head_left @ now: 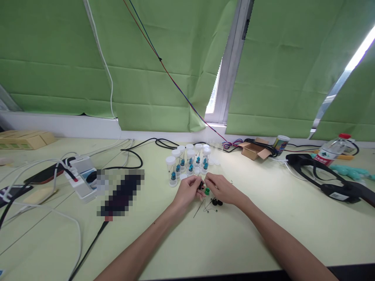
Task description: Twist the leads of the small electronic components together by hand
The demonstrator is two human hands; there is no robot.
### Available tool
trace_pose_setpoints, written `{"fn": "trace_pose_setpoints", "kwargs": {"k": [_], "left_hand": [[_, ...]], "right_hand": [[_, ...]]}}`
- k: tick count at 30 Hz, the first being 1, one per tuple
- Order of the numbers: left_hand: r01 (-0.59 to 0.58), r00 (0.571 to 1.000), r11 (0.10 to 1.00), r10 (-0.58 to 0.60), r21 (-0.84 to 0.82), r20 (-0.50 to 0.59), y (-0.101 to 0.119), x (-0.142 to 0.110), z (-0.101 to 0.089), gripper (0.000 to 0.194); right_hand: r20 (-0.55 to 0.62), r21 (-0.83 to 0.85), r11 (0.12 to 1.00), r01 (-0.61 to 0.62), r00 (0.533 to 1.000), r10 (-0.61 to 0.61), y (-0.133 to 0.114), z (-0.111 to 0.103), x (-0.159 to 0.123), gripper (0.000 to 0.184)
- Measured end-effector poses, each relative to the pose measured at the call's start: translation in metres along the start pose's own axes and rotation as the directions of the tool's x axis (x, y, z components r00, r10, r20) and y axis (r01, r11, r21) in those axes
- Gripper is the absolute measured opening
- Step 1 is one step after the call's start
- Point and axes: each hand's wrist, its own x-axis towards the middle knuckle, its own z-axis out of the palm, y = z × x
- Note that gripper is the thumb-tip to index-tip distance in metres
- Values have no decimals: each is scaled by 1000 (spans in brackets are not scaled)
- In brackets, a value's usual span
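My left hand (190, 189) is closed, thumb and fingertips pinching a small black part (201, 185). Close beside it, my right hand (220, 188) has its fingers pressed together by the black part; what they hold is too small to make out. A small green part (207, 191) shows between the hands. Below them on the table lie round black pieces (217, 202) and thin bent metal wires (206, 210). Just behind the hands stand several clear tubes with white caps (172, 171), holding blue parts and thin wires.
On the left are a white power strip (83, 183), tangled cables and a pixelated dark device (121, 195). An open cardboard box (254, 150), a printed can (281, 144), a black headset-like strap (328, 179) and a red-capped bottle (329, 150) stand right. Green blinds (164, 86) hang behind.
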Motion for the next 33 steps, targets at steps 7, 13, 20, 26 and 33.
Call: {"fn": "trace_pose_setpoints", "kwargs": {"k": [7, 13, 20, 26, 33], "left_hand": [[23, 1000, 1000, -23, 16, -4, 1, -1, 1, 30], [4, 1000, 1000, -4, 16, 23, -5, 0, 1, 30], [-6, 1000, 1000, 6, 26, 25, -4, -2, 3, 30], [-11, 999, 1000, 11, 4, 31, -6, -3, 4, 28], [8, 999, 1000, -7, -28, 31, -7, -3, 6, 20]], "right_hand": [[4, 26, 1000, -12, 1000, 12, -4, 2, -1, 28], [-7, 28, 1000, 5, 1000, -5, -1, 5, 0, 30], [-7, 43, 999, 18, 1000, -17, -3, 5, -1, 30], [-30, 17, 999, 31, 999, -31, -2, 7, -1, 30], [-39, 5, 999, 51, 998, -51, -1, 10, -1, 31]]}}
